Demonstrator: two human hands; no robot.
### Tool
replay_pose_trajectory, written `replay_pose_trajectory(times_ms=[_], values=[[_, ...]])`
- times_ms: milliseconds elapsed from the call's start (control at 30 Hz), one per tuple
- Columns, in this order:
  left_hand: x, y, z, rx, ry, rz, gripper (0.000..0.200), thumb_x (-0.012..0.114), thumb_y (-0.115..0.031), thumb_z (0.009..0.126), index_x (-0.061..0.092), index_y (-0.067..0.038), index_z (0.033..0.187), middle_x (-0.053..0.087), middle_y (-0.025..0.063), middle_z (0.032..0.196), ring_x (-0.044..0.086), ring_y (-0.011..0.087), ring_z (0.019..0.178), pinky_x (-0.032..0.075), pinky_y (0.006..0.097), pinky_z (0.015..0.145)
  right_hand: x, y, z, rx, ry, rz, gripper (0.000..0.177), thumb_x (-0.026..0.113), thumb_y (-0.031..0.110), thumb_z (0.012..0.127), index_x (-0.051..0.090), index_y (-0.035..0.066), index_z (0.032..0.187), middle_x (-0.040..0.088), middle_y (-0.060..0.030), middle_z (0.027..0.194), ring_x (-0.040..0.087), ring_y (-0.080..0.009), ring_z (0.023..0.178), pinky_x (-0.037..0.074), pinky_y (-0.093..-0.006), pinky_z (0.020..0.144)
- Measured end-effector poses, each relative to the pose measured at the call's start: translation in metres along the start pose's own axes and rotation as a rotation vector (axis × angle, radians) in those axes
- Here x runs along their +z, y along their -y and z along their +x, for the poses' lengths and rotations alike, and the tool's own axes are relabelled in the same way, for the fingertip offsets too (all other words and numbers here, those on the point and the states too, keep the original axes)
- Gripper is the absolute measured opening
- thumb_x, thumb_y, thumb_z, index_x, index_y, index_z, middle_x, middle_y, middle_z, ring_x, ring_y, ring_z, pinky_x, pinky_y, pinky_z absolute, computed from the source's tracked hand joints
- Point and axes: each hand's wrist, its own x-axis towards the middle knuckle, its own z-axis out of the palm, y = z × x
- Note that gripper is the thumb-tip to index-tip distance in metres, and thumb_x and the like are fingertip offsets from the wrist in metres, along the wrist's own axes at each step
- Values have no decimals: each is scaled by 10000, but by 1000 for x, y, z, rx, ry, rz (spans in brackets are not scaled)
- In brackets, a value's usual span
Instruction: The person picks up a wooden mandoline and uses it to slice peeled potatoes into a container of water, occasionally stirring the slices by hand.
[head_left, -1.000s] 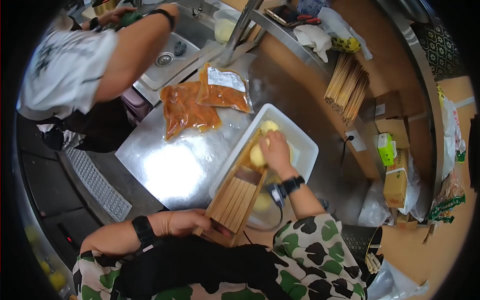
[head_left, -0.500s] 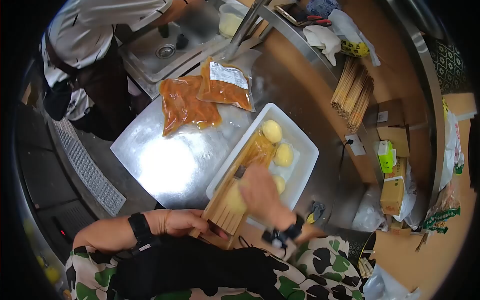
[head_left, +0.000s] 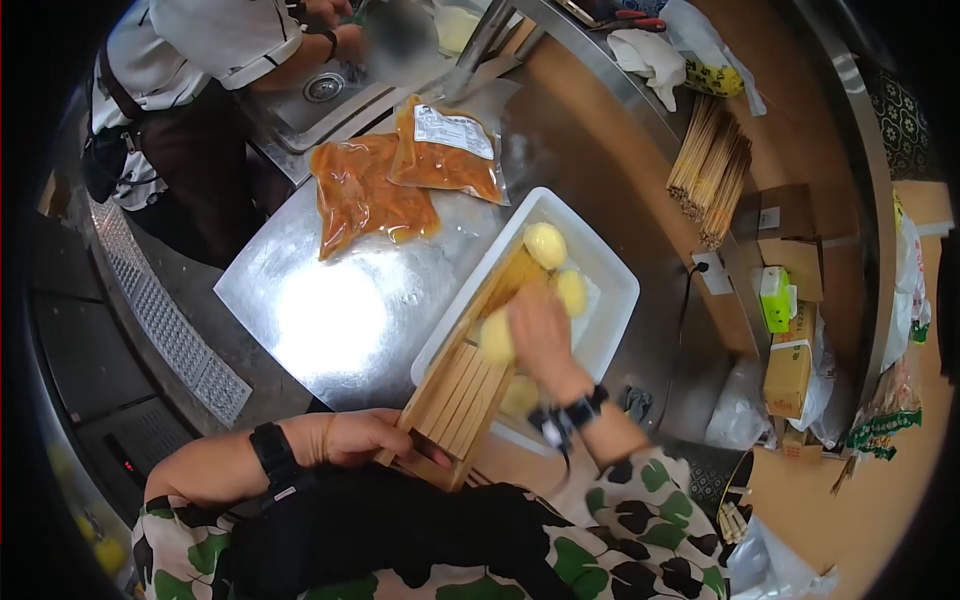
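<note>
A wooden slicer board [head_left: 452, 395] lies slanted across a white rectangular tray [head_left: 612, 268] on the steel counter. My left hand [head_left: 365, 437] grips the board's near end. My right hand [head_left: 538, 333], blurred by motion, presses a peeled yellow potato [head_left: 495, 338] against the board near its middle. Two more peeled potatoes [head_left: 546, 245] lie in the far part of the tray, and another [head_left: 520, 396] shows under the board.
Two vacuum bags of orange sauce [head_left: 400, 180] lie on the counter beyond the tray. Another person [head_left: 190, 70] works at the sink [head_left: 325, 88] at the top left. Bamboo skewers [head_left: 710, 165], cardboard boxes [head_left: 790, 365] and a cloth [head_left: 650, 55] sit to the right.
My right hand has slid the potato down the board toward me and back up toward the tray. The other person has shifted at the sink. My left hand stays on the board.
</note>
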Motion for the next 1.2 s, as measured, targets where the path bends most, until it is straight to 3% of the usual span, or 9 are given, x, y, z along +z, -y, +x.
replay_pose_trajectory(times_ms=[133,200,300,433,633,933,1033,1133,1200], values=[[6,-3,-3,-16,-9,-14,577,540,-18,761,420,41,1322,585,134,1226,532,212,1154,422,319,997,-1,-26,34,116,-254,181,167,513,152,873,511,-9,829,509,-200,868,469,-386,841,405,-471,740],[3,-6,-1,25,9,13,575,545,-20,758,426,40,1318,591,129,1217,535,210,1149,425,316,993,0,-6,1,-290,-262,-133,78,530,85,785,520,9,800,500,-192,828,491,-347,811,407,-462,719],[0,-1,0,48,-6,23,530,558,-51,752,475,56,1265,594,139,1204,540,218,1148,406,322,1013,-23,50,-20,-295,-72,96,55,522,52,722,515,28,770,504,-173,798,502,-339,805,409,-464,712],[-1,1,0,13,-7,17,558,555,-40,760,449,35,1303,594,116,1215,534,202,1151,417,305,993,13,-26,34,107,-245,174,88,490,89,823,508,11,788,517,-208,786,499,-389,774,405,-480,712],[2,-3,0,42,-21,87,524,585,-66,751,493,34,1257,607,131,1181,537,206,1152,407,297,997,-23,46,-9,-196,24,145,64,505,13,720,534,-25,761,540,-231,793,542,-398,788,439,-475,725],[2,-6,2,19,-46,124,571,543,-55,770,425,31,1322,584,114,1231,533,196,1156,436,294,967,-5,-20,39,-13,-140,236,80,481,70,838,476,-3,807,507,-204,792,488,-391,793,392,-477,712],[3,-6,4,23,-35,70,561,550,-37,762,439,34,1307,592,123,1207,544,193,1133,429,284,961,-22,36,-14,-536,32,210,99,479,77,787,475,-12,829,484,-209,831,466,-397,812,401,-467,732],[3,-6,5,0,-73,43,550,561,-36,759,454,35,1293,597,124,1194,548,189,1123,422,281,962,-12,36,-10,-373,153,83,104,482,49,735,478,-23,810,484,-213,838,465,-395,815,403,-469,740],[3,-5,5,13,-88,46,542,566,-43,760,460,35,1286,598,123,1190,547,189,1124,420,283,964,7,-22,27,-214,-80,104,103,484,78,808,471,-22,829,479,-212,849,453,-399,815,385,-471,730]])
